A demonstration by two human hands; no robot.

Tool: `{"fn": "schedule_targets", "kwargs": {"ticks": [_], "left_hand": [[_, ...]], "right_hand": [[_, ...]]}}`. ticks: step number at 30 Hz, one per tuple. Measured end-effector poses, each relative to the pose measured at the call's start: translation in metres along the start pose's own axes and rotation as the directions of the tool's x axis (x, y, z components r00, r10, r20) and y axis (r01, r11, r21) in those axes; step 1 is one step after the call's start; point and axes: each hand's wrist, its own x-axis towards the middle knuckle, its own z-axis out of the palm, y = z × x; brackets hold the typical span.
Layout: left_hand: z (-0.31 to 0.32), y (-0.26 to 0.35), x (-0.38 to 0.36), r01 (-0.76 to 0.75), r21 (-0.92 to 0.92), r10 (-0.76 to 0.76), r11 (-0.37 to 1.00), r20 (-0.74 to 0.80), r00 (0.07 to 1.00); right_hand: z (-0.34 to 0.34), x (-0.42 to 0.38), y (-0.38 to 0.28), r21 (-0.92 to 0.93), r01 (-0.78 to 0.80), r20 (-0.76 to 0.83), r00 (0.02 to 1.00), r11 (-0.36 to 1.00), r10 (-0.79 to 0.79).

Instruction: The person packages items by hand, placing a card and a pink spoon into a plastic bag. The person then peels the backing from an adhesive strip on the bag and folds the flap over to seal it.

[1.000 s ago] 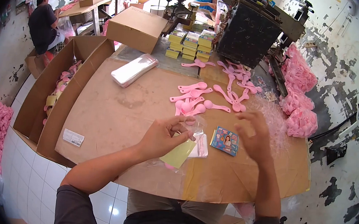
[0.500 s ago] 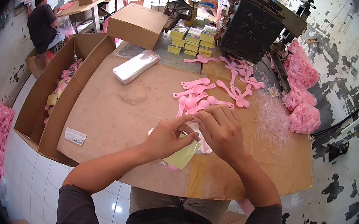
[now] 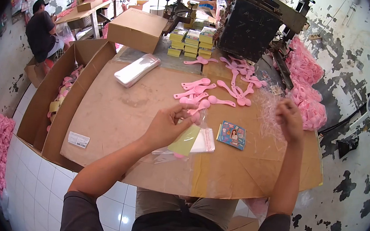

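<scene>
Clear bag [image 3: 193,141] between pinched left hand [image 3: 165,127] fingers; right hand [image 3: 289,119] apparently loose.

One small picture card [image 3: 232,135], one stack of clear bags [image 3: 136,70], one closed cardboard box [image 3: 136,30] and two hands show over the table [image 3: 117,117].

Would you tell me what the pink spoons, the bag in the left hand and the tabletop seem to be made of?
Pink spoons: probably moulded plastic, one even colour, smooth.
Bag in the left hand: thin clear plastic film, see-through and glossy.
Tabletop: looks like brown cardboard sheet, matte, with creases.
</scene>
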Motion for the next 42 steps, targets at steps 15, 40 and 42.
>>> {"fn": "schedule_targets", "kwargs": {"ticks": [15, 40, 42], "left_hand": [[0.014, 0.008, 0.017, -0.021, -0.076, 0.019, 0.997, -0.024, 1.0], [0.015, -0.022, 0.012, 0.03, -0.151, -0.03, 0.988, 0.001, 1.0], [0.012, -0.025, 0.011, 0.028, -0.095, -0.027, 0.995, 0.006, 1.0]], "right_hand": [[0.067, -0.02, 0.031, -0.716, 0.15, -0.113, 0.939, 0.681, -0.325], [0.15, -0.01, 0.069, 0.114, -0.203, 0.214, 0.961, 0.973, 0.176], [0.148, -0.009, 0.072, 0.114, -0.182, 0.209, 0.965, 0.977, 0.156]]}}
